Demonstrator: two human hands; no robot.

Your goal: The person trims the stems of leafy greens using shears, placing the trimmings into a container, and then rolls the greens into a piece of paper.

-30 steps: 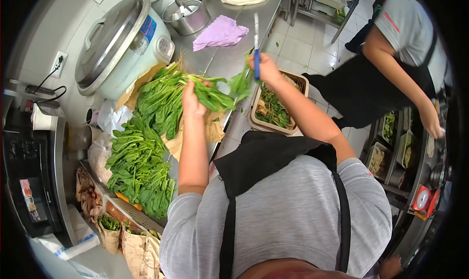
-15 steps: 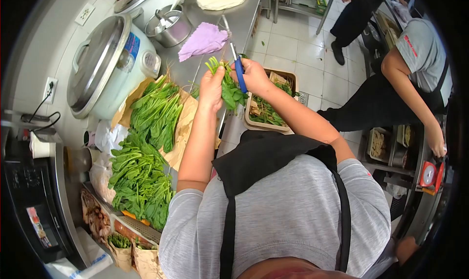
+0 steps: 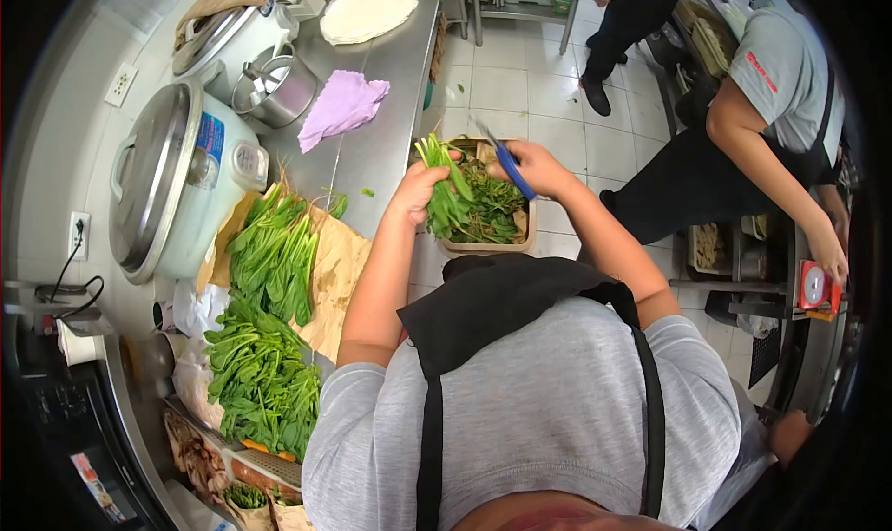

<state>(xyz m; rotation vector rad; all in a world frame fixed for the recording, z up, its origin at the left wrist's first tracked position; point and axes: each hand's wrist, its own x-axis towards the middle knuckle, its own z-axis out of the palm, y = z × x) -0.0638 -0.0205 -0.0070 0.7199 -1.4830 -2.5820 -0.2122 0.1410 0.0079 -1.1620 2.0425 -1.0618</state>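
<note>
My left hand [image 3: 420, 191] is closed round a small bunch of leafy greens [image 3: 451, 199], its stems pointing up. To the right of it, my right hand [image 3: 532, 169] grips blue-handled scissors [image 3: 513, 167], whose metal blades point up and left, apart from the greens. Beneath both hands stands a beige bin [image 3: 531, 226] holding dark green trimmings. On the counter at the left, one pile of greens [image 3: 269, 262] with reddish roots rests on brown paper [image 3: 339, 257]. A second leafy pile [image 3: 260, 373] sits nearer my body.
A purple cloth [image 3: 344, 108], metal pot [image 3: 276, 90] and large lidded cooker [image 3: 158, 183] stand along the steel counter [image 3: 395, 43]. Flat white dough [image 3: 370, 13] lies farther back. At the right, a person in grey [image 3: 790, 104] touches a red scale [image 3: 815, 285]; another person's dark-clothed legs [image 3: 632, 20] show behind.
Both hands have moved right from the counter's edge to over the bin, with the greens and scissors. The scissors have come away from the bunch. The camera view has shifted too.
</note>
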